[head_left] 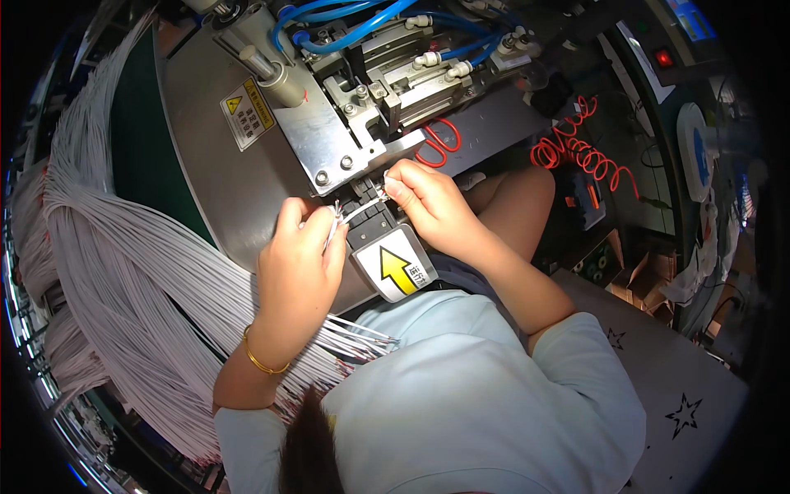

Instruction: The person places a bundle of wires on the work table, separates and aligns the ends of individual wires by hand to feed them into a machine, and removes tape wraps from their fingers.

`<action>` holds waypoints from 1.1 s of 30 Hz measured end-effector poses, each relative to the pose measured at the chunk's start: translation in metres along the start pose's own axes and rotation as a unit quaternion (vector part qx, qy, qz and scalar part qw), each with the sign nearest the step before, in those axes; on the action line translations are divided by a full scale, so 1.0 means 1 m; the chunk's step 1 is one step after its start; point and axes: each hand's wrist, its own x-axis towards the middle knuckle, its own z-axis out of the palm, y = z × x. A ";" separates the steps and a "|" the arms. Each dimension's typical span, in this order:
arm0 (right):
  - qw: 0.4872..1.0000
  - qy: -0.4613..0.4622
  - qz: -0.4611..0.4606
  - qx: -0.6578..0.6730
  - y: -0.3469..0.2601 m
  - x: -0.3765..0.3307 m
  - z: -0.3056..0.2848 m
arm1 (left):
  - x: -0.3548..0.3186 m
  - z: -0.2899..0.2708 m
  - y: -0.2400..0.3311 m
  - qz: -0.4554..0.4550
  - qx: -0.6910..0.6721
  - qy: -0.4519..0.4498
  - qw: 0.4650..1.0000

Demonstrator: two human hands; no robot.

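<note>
My left hand (pixel 300 257) is closed in a pinch on a thin white cable (pixel 360 212), left of the black fixture (pixel 370 231) on the machine. From there the cable crosses over the top of the fixture toward my right hand (pixel 432 203). The fingers of that hand are pressed together at the fixture's right side, near the cable's far end; what lies between their tips is too small to make out. A white plate with a yellow arrow (pixel 397 267) sits on the near side of the fixture, between my forearms.
A thick bundle of white cables (pixel 136 247) drapes along the left, its ends at my lap. Above the fixture stands a metal press (pixel 317 144) with blue air hoses (pixel 354 33). Red-handled scissors (pixel 440 142) lie behind my right hand; a red coiled hose (pixel 580 148) hangs farther right.
</note>
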 end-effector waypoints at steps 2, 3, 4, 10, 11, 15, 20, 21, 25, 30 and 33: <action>0.998 0.011 -0.039 -0.038 0.001 0.001 -0.002 | -0.003 -0.002 0.005 0.024 -0.050 -0.017 0.998; 0.997 0.016 -0.058 -0.058 0.001 0.001 -0.002 | -0.003 -0.001 0.006 0.036 -0.075 -0.025 0.996; 0.997 0.017 -0.058 -0.057 0.000 0.002 -0.002 | -0.003 0.000 0.007 0.036 -0.075 -0.025 0.996; 0.993 -0.003 -0.059 -0.107 -0.005 0.004 -0.009 | 0.000 0.009 0.008 0.110 0.000 -0.015 0.994; 0.996 -0.025 -0.037 -0.081 -0.004 0.004 -0.011 | 0.001 0.009 0.008 0.114 0.007 -0.015 0.993; 0.993 -0.074 0.089 0.006 -0.005 0.010 -0.012 | 0.003 0.003 -0.002 0.027 -0.132 -0.037 0.990; 0.996 0.006 0.023 -0.086 -0.006 0.002 -0.007 | 0.001 -0.005 -0.011 -0.169 -0.358 -0.116 0.911; 0.994 0.026 -0.041 -0.102 -0.015 0.002 -0.008 | 0.002 -0.005 -0.010 -0.162 -0.359 -0.116 0.912; 0.983 0.043 -0.158 -0.079 -0.029 0.001 -0.001 | 0.003 -0.010 -0.006 -0.138 -0.360 -0.134 0.913; 0.987 -0.010 -0.159 0.003 -0.032 0.001 0.000 | 0.003 -0.007 -0.011 -0.059 -0.358 -0.109 0.926; 0.987 -0.015 -0.161 -0.013 -0.036 0.001 -0.002 | 0.002 -0.008 -0.011 -0.030 -0.338 -0.076 0.937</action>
